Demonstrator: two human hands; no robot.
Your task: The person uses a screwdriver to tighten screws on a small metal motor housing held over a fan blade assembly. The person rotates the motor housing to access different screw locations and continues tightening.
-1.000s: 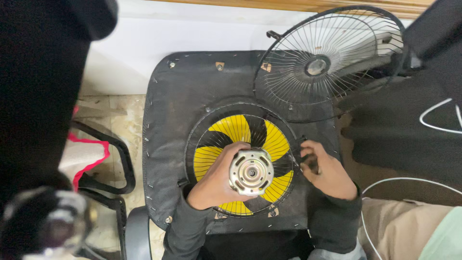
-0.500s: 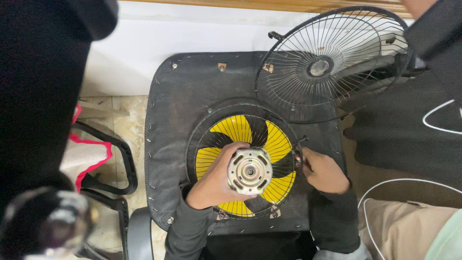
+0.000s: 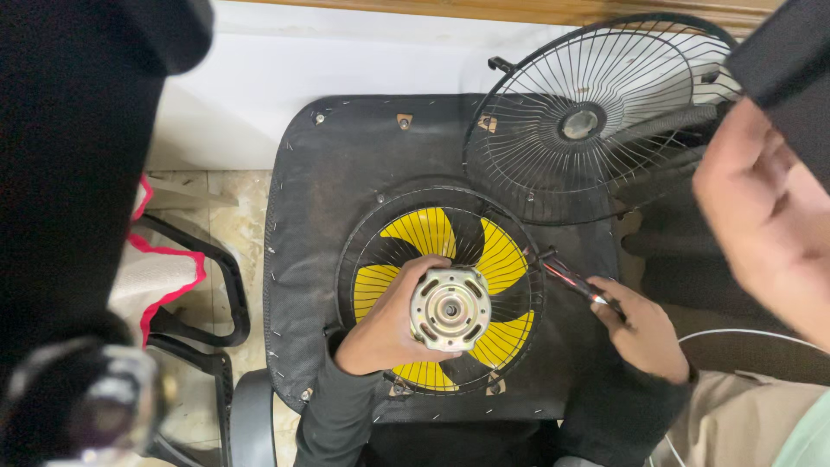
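Note:
A yellow-bladed fan (image 3: pixel 432 232) lies inside its black wire rear guard (image 3: pixel 353 251) on an upturned black chair seat (image 3: pixel 346 156). My left hand (image 3: pixel 385 324) grips the round silver motor (image 3: pixel 450 309) at the fan's centre. My right hand (image 3: pixel 644 333) is to the right of the guard and holds a thin red-handled tool (image 3: pixel 571 278). The tool's tip rests at the guard's right rim.
The front wire guard (image 3: pixel 596 121) leans at the upper right, overlapping the seat edge. Another person's hand (image 3: pixel 769 216), blurred, hangs at the right edge. A chair frame with red-trimmed cloth (image 3: pixel 173 268) is on the left. Dark blurred shapes fill the left foreground.
My right hand has shifted a little to the right with the tool. Another person's hand has come in at the right. My left hand stays on the motor.

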